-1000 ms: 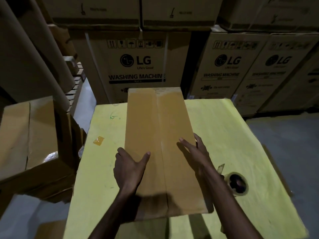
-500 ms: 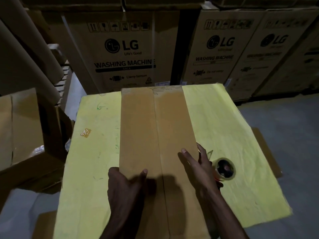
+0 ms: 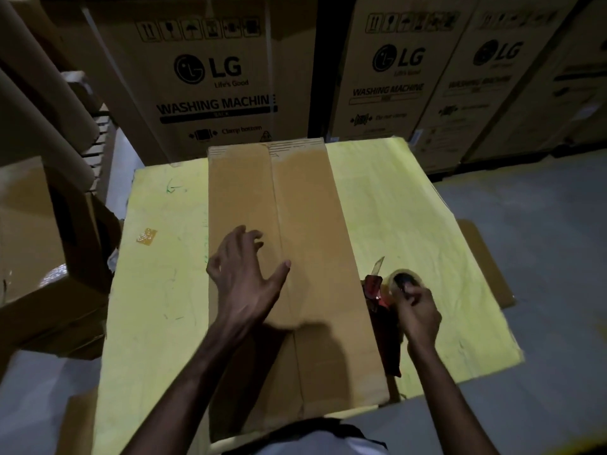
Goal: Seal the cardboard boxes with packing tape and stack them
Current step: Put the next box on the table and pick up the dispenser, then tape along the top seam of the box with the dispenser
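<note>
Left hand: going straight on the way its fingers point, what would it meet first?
Probably the cardboard box itself: the left hand points along its left flap toward the far end. Its height over the flap is unclear.

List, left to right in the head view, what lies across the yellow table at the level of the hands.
Orange tape scrap → left hand → centre seam of the cardboard box → red cutter → tape roll, gripped by the right hand.
</note>
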`<action>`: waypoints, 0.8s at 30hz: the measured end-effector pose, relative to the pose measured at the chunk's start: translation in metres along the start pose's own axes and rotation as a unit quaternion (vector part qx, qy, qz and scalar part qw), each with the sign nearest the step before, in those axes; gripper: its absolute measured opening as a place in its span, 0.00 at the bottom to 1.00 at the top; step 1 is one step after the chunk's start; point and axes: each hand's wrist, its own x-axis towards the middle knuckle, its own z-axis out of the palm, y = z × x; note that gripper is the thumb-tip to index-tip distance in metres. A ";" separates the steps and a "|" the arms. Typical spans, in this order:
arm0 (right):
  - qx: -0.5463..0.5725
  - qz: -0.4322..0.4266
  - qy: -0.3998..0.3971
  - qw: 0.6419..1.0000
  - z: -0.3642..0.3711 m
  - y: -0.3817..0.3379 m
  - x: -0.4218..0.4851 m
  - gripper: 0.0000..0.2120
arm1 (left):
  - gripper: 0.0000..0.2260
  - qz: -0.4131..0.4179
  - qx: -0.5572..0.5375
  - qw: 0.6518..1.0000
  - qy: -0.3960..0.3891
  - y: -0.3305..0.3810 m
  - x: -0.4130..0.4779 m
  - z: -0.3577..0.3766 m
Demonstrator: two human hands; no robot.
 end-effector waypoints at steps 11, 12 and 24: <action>-0.129 0.095 -0.109 0.981 0.028 0.074 -0.003 0.13 | 0.23 0.066 0.072 0.992 -0.080 0.002 -0.008 0.015; -0.120 0.097 -0.111 0.982 0.028 0.074 0.001 0.12 | 0.23 0.066 0.062 0.992 -0.083 0.004 -0.008 0.014; 0.013 0.059 -0.039 0.997 -0.035 -0.010 0.002 0.08 | 0.06 0.037 -0.218 0.965 -0.140 0.047 -0.003 -0.003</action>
